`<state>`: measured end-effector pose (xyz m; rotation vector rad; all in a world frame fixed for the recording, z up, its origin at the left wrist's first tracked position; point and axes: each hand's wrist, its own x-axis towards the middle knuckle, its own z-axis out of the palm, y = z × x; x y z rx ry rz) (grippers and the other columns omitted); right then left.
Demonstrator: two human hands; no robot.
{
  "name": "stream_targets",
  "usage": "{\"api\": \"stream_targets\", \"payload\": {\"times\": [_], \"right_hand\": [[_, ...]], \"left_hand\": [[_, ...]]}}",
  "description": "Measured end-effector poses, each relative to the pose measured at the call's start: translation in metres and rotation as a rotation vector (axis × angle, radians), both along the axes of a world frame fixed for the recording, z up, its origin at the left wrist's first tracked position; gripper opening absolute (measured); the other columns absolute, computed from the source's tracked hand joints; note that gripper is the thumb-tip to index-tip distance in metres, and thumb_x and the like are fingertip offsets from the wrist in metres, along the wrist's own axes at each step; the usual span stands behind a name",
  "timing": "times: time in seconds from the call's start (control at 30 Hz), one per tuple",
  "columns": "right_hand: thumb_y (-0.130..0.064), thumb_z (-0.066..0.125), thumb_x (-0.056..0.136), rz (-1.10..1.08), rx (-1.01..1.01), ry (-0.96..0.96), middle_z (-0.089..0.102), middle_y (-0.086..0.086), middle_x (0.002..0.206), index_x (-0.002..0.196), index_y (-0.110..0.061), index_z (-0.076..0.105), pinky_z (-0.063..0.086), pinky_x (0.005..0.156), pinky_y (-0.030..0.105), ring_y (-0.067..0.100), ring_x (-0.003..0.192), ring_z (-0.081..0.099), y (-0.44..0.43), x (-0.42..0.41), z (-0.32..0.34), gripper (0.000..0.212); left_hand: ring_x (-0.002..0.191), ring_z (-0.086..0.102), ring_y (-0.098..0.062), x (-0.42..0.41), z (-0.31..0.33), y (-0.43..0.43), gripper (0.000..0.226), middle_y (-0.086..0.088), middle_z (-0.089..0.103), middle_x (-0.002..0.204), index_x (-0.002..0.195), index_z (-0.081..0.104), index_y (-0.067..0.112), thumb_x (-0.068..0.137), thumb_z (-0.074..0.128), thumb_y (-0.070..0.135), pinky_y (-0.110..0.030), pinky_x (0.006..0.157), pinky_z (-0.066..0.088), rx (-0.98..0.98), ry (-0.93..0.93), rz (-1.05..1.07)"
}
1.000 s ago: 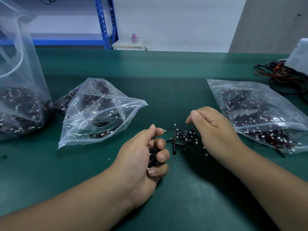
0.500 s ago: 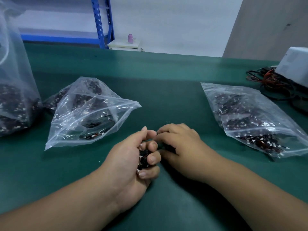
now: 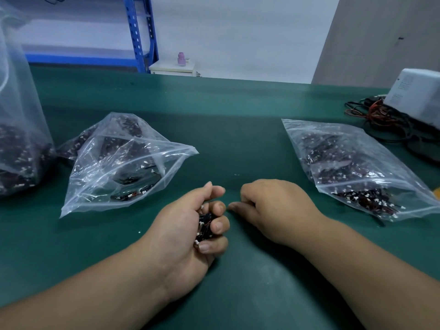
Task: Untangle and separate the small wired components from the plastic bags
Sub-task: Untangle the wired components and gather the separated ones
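Wired components (image 3: 205, 226) form a clump lying lengthwise along the left hand (image 3: 183, 234), whose curled fingers (image 3: 217, 226) grip it. The right hand (image 3: 277, 208) curls knuckles-up; whether it pinches anything cannot be told.

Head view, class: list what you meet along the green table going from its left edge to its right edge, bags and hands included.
tall clear bag → open zip bag → left hand, gripping a clump of wired components → right hand → flat zip bag → white box
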<state>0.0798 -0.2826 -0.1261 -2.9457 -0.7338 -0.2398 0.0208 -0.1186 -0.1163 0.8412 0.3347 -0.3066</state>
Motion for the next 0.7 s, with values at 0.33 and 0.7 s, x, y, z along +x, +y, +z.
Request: {"api": "stream_targets", "payload": {"times": [0.33,0.7], "right_hand": [[-0.023,0.075,0.086,-0.049,0.679,-0.151,0.041,-0.008,0.051,0.056,-0.017,0.041,0.032,0.051,0.021,0.010,0.052,0.039,-0.008,-0.003,-0.005,0.046],[-0.020,0.063,0.083,-0.422,2.200,1.183,0.033,-0.007,0.056,0.059,-0.019,0.045,0.019,0.033,0.019,0.009,0.039,0.032,-0.012,-0.015,0.024,0.030]], "left_hand": [[0.040,0.037,-0.008,0.001,0.000,-0.001,0.012,0.001,0.046,0.059,0.091,0.059,0.015,0.094,0.057,0.026,-0.013,0.030,0.018,0.012,-0.010,-0.037],[0.041,0.038,-0.008,0.002,0.000,0.001,0.010,0.002,0.046,0.060,0.092,0.058,0.016,0.095,0.056,0.025,-0.013,0.029,0.020,0.014,-0.016,-0.071]]}}
